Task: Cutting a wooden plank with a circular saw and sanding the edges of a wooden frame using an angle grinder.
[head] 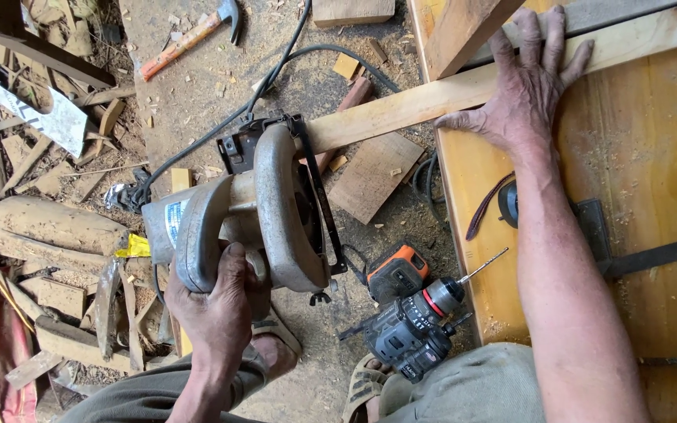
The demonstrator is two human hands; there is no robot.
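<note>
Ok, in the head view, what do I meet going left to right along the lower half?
Left hand on the grey circular saw → orange-and-black battery pack → grey cordless drill → right forearm over the yellow wooden bench.

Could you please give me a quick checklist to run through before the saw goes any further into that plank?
1. Left hand grips the circular saw handle: ok.
2. Right hand flat on the plank, away from the saw: ok.
3. Power cord clear of the cut line: ok, it trails behind.
4. Plank clamped to the workbench: not ok, hand only.
5. Blade guard position: cannot tell.
6. Sandalled foot under the saw: not ok.
</note>
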